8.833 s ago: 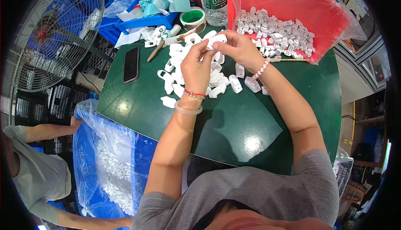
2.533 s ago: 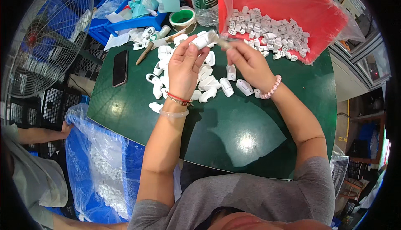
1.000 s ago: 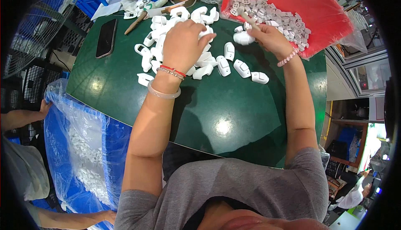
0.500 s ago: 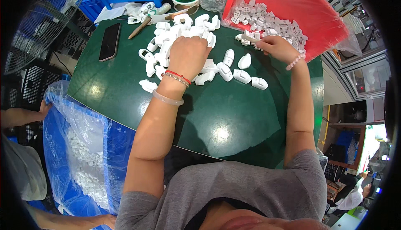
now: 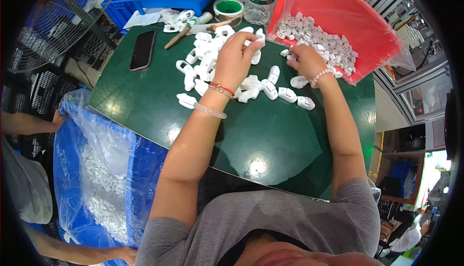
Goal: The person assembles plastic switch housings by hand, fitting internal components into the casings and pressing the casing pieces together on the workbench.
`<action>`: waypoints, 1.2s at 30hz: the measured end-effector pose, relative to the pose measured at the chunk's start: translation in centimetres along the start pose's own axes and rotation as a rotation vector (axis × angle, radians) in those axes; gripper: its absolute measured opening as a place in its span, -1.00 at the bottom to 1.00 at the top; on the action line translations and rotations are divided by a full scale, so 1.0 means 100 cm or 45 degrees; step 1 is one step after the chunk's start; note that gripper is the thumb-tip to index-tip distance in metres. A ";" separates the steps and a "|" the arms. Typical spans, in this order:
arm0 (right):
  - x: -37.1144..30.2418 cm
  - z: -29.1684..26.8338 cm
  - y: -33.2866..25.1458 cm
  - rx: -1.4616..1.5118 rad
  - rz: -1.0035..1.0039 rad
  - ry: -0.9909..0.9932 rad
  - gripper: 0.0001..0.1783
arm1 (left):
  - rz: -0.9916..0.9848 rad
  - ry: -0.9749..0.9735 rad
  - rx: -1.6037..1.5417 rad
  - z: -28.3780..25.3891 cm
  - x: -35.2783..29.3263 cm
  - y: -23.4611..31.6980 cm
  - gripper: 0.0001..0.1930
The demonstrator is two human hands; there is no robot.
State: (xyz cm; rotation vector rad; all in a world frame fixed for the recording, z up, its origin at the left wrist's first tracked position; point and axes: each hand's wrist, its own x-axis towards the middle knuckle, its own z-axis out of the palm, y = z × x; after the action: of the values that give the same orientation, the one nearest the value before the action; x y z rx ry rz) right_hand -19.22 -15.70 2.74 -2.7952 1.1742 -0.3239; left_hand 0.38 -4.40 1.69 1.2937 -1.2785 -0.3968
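Observation:
My left hand is over the right side of a heap of white plastic shells, its thumb and fingers closed on one white shell. To the right, my right hand reaches down to the table before the red bin, fingers curled and pinched at a small white plastic block. Its fingertips are partly hidden by the hand. Several closed white housings lie between and below the two hands, one of them just under my right wrist.
Small white blocks fill the lined red bin. Behind the heap are a bottle, a green-topped tub, a wooden-handled tool and a blue tray. A phone lies left. Another person's hands hold a lined blue crate.
My left hand has turned and lifted a white shell off the heap. My right hand has come nearer to it, along the bin's front edge. The whole view has shifted slightly.

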 end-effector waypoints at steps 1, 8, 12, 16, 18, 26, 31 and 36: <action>0.003 0.006 0.002 0.004 -0.013 0.011 -0.74 | -0.184 -0.044 -0.248 0.002 0.000 0.004 -0.77; 0.008 0.014 0.000 -0.239 0.075 0.021 -0.80 | -0.307 -0.113 -0.829 -0.005 0.002 0.000 -0.62; 0.008 0.024 -0.005 -0.356 0.052 0.043 -0.83 | -0.346 -0.176 -1.184 -0.006 0.003 -0.002 -0.62; 0.007 0.021 -0.009 -0.222 0.011 0.230 -0.86 | -0.382 -0.144 -1.152 -0.006 0.003 0.002 -0.61; 0.009 0.008 -0.024 -0.030 -0.009 0.262 -0.86 | -0.387 -0.140 -1.151 -0.008 0.001 0.008 -0.61; 0.007 0.031 -0.025 0.174 -0.031 0.106 -0.85 | -0.435 -0.081 -1.137 0.001 0.003 0.001 -0.67; 0.008 0.036 -0.023 0.129 -0.082 0.079 -0.84 | -0.450 -0.010 -1.208 0.000 0.004 -0.004 -0.70; 0.005 0.036 -0.022 -0.003 -0.115 0.246 -0.86 | -0.489 -0.040 -1.217 0.000 0.003 -0.001 -0.70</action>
State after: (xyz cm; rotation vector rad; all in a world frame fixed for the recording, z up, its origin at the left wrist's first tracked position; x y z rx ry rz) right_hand -16.51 -14.48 -0.34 -2.8776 1.0839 -0.6125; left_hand 0.47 -4.70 1.78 0.6830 -0.6767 -1.1395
